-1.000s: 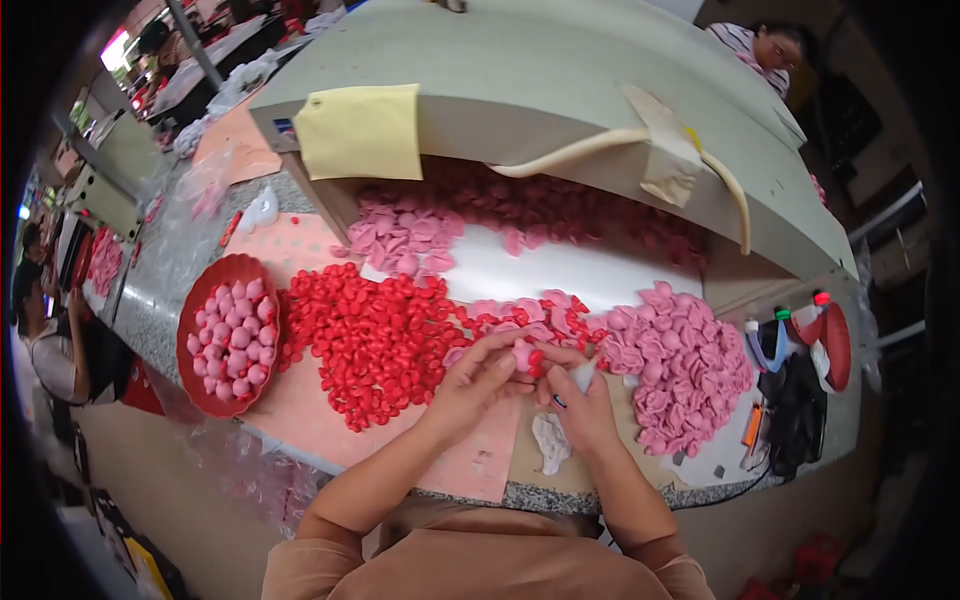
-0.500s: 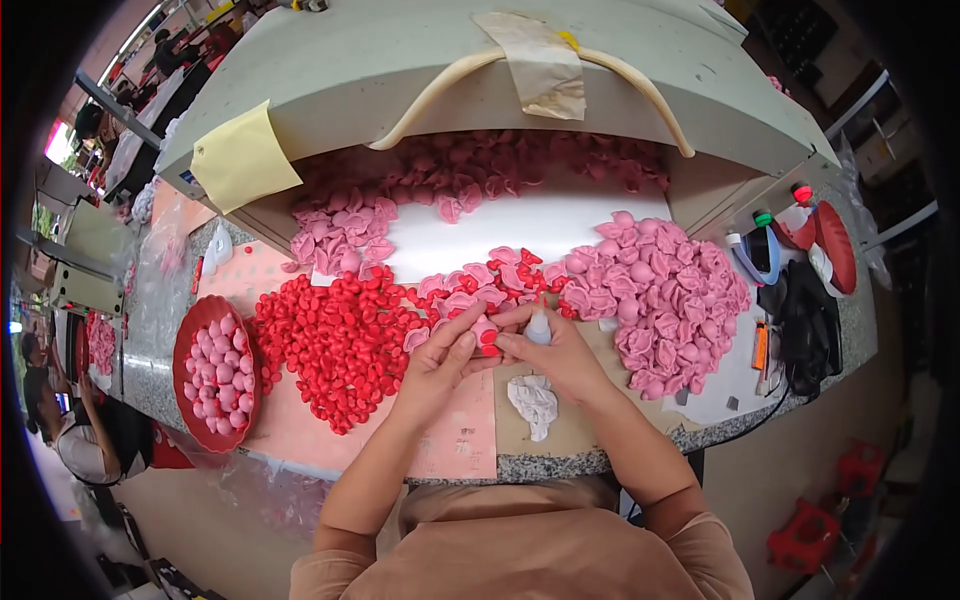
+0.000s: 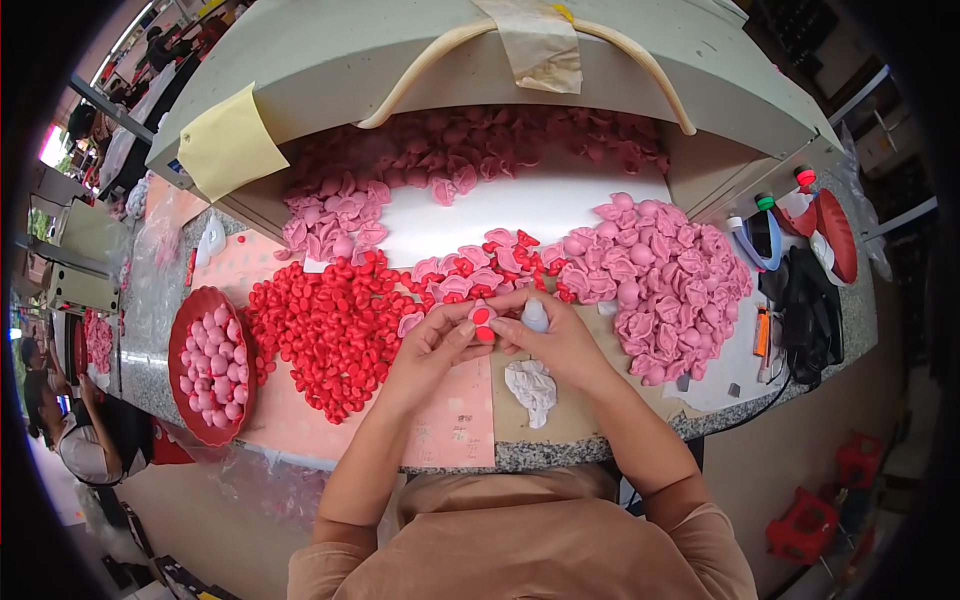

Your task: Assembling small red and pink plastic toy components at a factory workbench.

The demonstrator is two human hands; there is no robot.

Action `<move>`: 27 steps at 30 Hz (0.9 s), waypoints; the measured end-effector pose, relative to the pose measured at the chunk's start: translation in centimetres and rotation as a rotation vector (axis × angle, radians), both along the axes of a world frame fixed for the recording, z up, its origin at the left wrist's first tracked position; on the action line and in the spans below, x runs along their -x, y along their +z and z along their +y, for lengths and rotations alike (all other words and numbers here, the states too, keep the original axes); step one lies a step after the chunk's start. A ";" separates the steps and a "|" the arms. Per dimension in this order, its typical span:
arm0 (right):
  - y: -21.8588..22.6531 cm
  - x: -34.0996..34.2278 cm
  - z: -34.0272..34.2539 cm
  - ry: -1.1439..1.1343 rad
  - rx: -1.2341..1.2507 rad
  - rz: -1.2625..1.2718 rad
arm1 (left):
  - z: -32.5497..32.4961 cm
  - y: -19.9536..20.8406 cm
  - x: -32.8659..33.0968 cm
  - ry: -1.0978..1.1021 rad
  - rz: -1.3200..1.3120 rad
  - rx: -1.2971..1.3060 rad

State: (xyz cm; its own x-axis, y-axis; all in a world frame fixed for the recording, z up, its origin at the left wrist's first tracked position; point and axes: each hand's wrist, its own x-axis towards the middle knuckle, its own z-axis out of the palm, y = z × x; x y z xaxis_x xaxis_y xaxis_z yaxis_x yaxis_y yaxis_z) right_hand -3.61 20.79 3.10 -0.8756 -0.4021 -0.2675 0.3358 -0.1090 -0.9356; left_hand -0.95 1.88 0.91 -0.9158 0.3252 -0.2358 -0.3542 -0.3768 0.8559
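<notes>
Pinched in the fingers of my left hand (image 3: 430,342) is a small pink piece with two red oval parts (image 3: 482,324), one above the other. The fingertips of my right hand (image 3: 562,350) touch its right side. That same right hand keeps a small whitish squeeze bottle (image 3: 535,316) tucked in its fingers; its tip is hard to make out. Just beyond both hands lies a mixed row of pink shell-shaped pieces and red pieces (image 3: 485,268). A heap of small glossy red pieces (image 3: 335,335) spreads left of my left hand. Pink shell-shaped pieces (image 3: 680,285) are piled to the right.
A red dish (image 3: 190,420) of pink balls stands at far left. Crumpled white tissue (image 3: 531,392) lies near the table's front edge. A grey-green metal hood (image 3: 400,50) overhangs more pink pieces at the back. At right are a black bag (image 3: 810,320) and an orange tool (image 3: 762,332).
The pink piece has turned in my fingers, and two red ovals now show on it. The bottle's tip, visible before, is harder to see. My whole view has shifted slightly.
</notes>
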 end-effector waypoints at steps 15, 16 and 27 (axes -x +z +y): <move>-0.3 0.1 0.5 0.071 0.049 0.245 | -0.2 0.2 -0.3 0.013 0.152 -0.011; -0.3 0.1 0.5 0.064 0.068 0.209 | -0.1 0.3 -0.3 0.015 0.151 -0.012; -0.3 0.3 0.5 0.055 -0.013 0.140 | -0.2 0.7 0.2 0.060 0.066 0.173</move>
